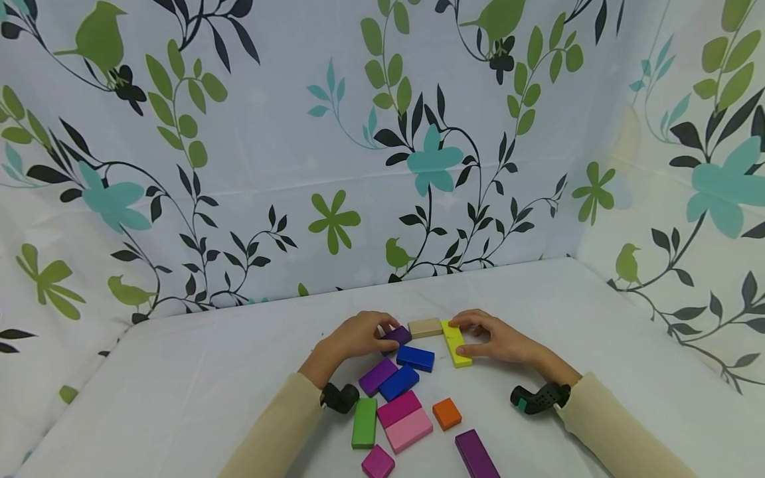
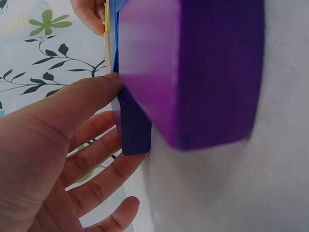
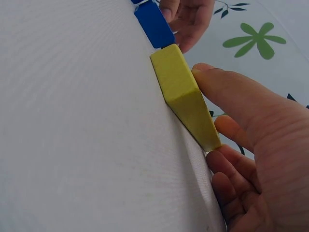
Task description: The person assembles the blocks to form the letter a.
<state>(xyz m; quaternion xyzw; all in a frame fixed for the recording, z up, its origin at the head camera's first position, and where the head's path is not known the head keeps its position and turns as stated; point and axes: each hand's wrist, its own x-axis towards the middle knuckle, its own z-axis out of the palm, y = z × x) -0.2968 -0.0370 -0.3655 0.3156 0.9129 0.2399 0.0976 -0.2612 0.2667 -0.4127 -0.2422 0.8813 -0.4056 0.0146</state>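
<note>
My left hand (image 1: pixel 356 335) holds a dark purple block (image 1: pixel 399 334) between thumb and fingers, at the left end of a natural wood block (image 1: pixel 425 328). In the left wrist view the dark purple block (image 2: pixel 135 125) is partly hidden behind a nearer purple block (image 2: pixel 149 72). My right hand (image 1: pixel 499 337) grips a yellow block (image 1: pixel 456 344) lying flat at the wood block's right end. Its thumb and fingers lie along the yellow block (image 3: pixel 176 77) in the right wrist view. Just below the wood block are two blue blocks (image 1: pixel 416 358) and a purple block (image 1: pixel 378 377).
Nearer the body lie a green block (image 1: pixel 364 423), a magenta block (image 1: pixel 399 408), a pink block (image 1: pixel 409 430), an orange cube (image 1: pixel 447 413), a magenta cube (image 1: pixel 378 462) and a long purple block (image 1: pixel 477 455). A patterned curtain (image 1: pixel 269 166) hangs behind the white tabletop (image 1: pixel 167 372).
</note>
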